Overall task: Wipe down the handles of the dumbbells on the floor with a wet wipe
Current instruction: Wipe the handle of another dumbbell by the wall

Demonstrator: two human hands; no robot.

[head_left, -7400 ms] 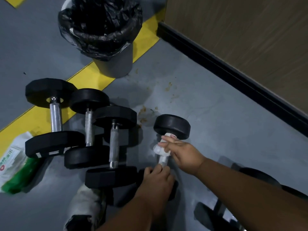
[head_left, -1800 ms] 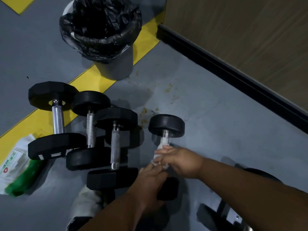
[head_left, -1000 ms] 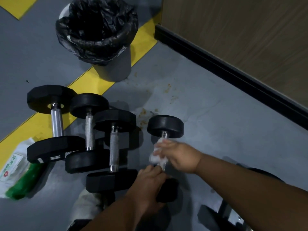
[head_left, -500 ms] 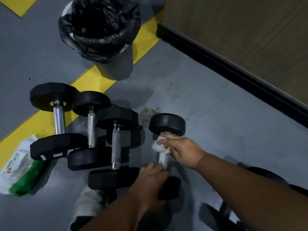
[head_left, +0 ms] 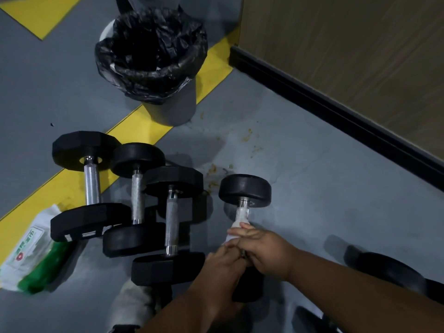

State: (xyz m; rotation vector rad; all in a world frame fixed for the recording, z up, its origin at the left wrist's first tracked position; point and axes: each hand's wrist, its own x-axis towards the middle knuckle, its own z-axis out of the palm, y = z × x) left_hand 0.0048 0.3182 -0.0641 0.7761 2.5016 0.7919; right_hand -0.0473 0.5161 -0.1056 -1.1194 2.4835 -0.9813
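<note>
Heavy, rigid dumbbell lying on the grey floor, right of three others; best steadied at its near weight, wiped along the knurled handle. Soft, limp wet wipe wrapped round that handle, pinched by right hand. Left hand clasped over the near end. Compared with half a second ago, right hand slid down toward the near weight, baring the handle's far part.
</note>
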